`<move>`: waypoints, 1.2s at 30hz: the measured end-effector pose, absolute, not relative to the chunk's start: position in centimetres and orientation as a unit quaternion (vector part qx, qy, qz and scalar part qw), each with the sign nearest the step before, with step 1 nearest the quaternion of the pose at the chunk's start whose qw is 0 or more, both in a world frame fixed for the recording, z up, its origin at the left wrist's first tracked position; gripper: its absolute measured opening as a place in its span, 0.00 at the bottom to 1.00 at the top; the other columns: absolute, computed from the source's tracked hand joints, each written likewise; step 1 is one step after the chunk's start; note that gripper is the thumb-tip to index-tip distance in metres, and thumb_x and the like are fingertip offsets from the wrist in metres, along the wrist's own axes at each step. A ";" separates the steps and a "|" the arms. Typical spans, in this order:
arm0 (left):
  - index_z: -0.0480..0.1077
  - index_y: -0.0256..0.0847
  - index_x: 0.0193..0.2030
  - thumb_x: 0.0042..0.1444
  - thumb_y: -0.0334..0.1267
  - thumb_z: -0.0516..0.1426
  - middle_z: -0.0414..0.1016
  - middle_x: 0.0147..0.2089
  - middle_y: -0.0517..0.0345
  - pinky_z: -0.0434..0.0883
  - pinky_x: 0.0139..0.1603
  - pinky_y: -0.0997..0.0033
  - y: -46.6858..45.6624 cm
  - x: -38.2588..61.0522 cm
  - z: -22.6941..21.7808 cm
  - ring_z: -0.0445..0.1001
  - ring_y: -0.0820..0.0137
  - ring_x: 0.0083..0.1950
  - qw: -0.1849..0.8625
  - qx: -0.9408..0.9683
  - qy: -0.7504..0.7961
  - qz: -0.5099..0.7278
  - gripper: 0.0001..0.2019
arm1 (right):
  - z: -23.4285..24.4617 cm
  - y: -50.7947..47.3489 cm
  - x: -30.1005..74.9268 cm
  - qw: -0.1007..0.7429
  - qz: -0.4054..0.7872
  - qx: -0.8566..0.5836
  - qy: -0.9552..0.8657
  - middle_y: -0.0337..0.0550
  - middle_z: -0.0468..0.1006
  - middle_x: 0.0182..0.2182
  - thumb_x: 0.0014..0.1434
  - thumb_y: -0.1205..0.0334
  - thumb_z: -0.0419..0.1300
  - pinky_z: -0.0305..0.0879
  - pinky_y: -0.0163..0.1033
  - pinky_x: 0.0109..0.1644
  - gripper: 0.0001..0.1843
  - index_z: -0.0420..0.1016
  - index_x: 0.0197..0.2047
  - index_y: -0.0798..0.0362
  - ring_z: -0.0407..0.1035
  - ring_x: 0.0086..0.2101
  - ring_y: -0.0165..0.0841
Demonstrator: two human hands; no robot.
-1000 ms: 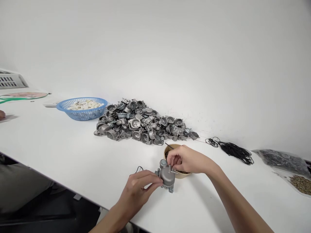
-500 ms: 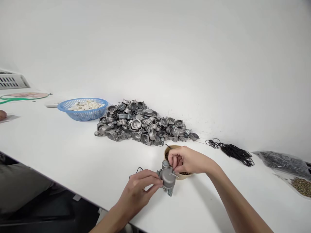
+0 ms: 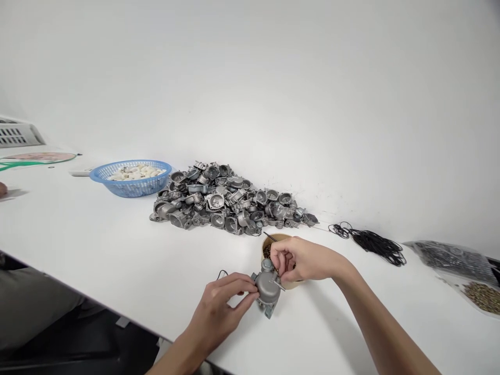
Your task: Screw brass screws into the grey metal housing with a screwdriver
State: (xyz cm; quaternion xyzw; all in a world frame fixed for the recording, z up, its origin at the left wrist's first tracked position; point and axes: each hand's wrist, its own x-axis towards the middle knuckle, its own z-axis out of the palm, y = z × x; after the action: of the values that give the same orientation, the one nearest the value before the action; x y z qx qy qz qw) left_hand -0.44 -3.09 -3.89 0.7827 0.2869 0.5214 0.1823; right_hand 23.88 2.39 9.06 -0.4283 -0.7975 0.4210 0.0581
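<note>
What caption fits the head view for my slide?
Left hand steadies a grey cast metal housing while right hand works at its top.

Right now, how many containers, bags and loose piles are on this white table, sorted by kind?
Baskets: 1, the blue basket.
Bowls: 1, the tan bowl behind the right hand.
Bags: 2, clear bag and a second bag.
Loose piles: 2, grey metal parts and black rubber rings.
Total: 6.

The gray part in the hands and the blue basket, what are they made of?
The gray part, gripped by the left hand and touched by the right hand, looks like cast metal: dull silver-gray, matte. The blue basket looks like plastic: bright even colour, thin slotted walls.
</note>
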 end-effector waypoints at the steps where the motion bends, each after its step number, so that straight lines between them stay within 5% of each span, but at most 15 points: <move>1: 0.78 0.45 0.45 0.66 0.30 0.63 0.85 0.43 0.54 0.81 0.41 0.73 -3.2 -0.4 -3.9 0.85 0.66 0.42 0.184 0.784 0.293 0.515 0.05 | 9.1 2.4 23.9 0.059 0.420 -0.429 -0.798 0.35 0.80 0.31 0.46 0.76 0.65 0.67 0.33 0.35 0.14 0.71 0.34 0.50 0.76 0.34 0.32; 4: 0.74 0.47 0.49 0.62 0.31 0.66 0.82 0.49 0.53 0.80 0.42 0.70 -3.7 0.0 -3.9 0.82 0.64 0.48 0.201 0.785 0.328 0.485 0.12 | 9.0 2.4 23.8 0.057 0.421 -0.431 -0.796 0.35 0.80 0.30 0.45 0.75 0.65 0.67 0.33 0.34 0.13 0.70 0.32 0.50 0.76 0.33 0.32; 9: 0.67 0.53 0.61 0.55 0.33 0.72 0.72 0.62 0.48 0.80 0.57 0.56 -4.8 1.0 -4.2 0.76 0.55 0.61 0.192 0.796 0.367 0.441 0.30 | 8.9 2.5 23.9 0.057 0.422 -0.424 -0.799 0.34 0.79 0.31 0.45 0.76 0.65 0.67 0.33 0.34 0.13 0.70 0.32 0.50 0.75 0.33 0.31; 16: 0.68 0.60 0.63 0.61 0.33 0.68 0.66 0.68 0.50 0.78 0.62 0.53 -5.0 1.1 -4.8 0.74 0.54 0.66 0.242 0.801 0.385 0.390 0.27 | 8.7 2.6 24.1 0.052 0.426 -0.425 -0.797 0.34 0.78 0.30 0.46 0.75 0.65 0.67 0.33 0.34 0.13 0.70 0.33 0.50 0.75 0.32 0.31; 36: 0.69 0.56 0.60 0.63 0.31 0.62 0.71 0.67 0.52 0.77 0.65 0.56 -5.1 1.5 -5.0 0.73 0.56 0.69 0.285 0.782 0.381 0.403 0.21 | 8.4 2.7 24.3 0.062 0.475 -0.411 -0.775 0.34 0.78 0.30 0.46 0.71 0.69 0.68 0.35 0.36 0.13 0.69 0.32 0.50 0.76 0.33 0.32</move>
State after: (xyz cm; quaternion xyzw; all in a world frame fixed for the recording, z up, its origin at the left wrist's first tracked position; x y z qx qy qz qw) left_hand 1.47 -5.08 -5.01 0.7818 0.3805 0.4034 0.2850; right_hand 24.33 2.73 8.43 -0.4112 -0.7754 0.4753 0.0621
